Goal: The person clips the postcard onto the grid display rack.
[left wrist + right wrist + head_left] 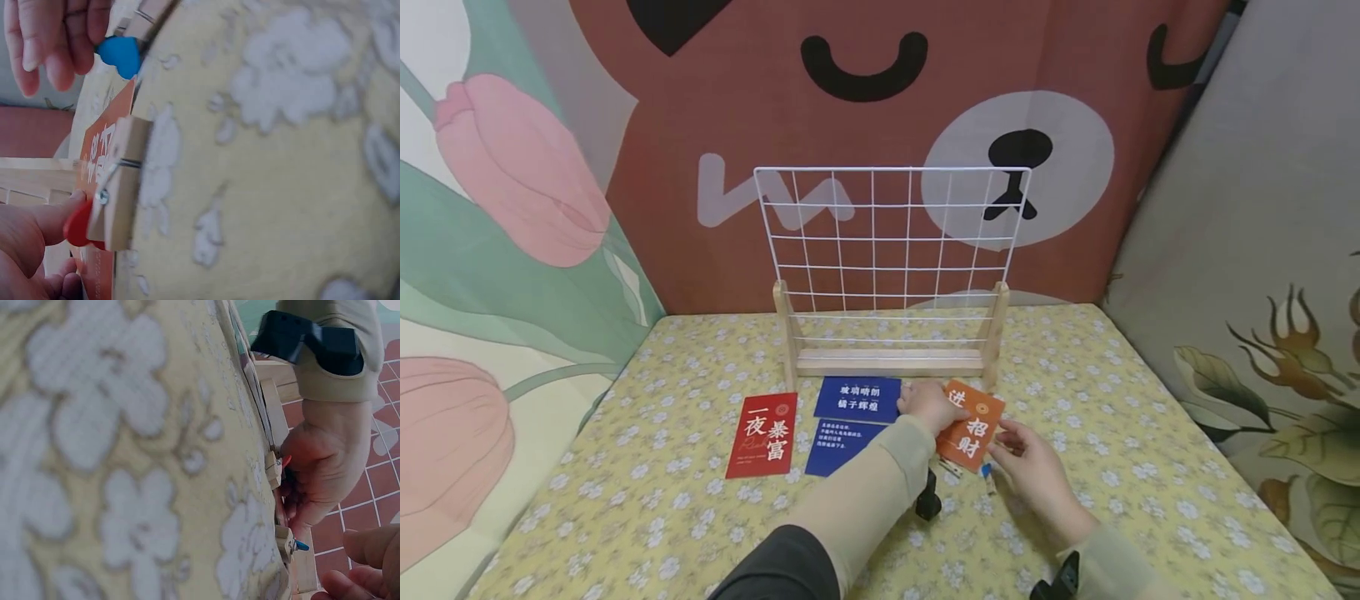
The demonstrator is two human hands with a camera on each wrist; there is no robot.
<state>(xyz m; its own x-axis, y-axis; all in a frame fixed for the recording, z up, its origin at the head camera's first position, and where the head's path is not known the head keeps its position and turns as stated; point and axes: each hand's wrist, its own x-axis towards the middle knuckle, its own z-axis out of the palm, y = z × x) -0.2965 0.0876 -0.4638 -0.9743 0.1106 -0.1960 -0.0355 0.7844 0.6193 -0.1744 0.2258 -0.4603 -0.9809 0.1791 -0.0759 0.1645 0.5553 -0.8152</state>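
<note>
Both hands sit closest to the camera; left hand (928, 406) pinches the orange paper card (973, 423) by its red-heart wooden clothespin (115, 194); right hand (1033, 467), fingers loosely apart, touches the blue-heart wooden clothespin (128, 47); white wire grid rack (887, 242) holds nothing, so I'd guess hanging hasn't started.

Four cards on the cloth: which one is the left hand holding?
The orange card, rightmost, just in front of the wire rack. The left hand grips its top edge; the red card and both blue cards lie flat and untouched.
</note>
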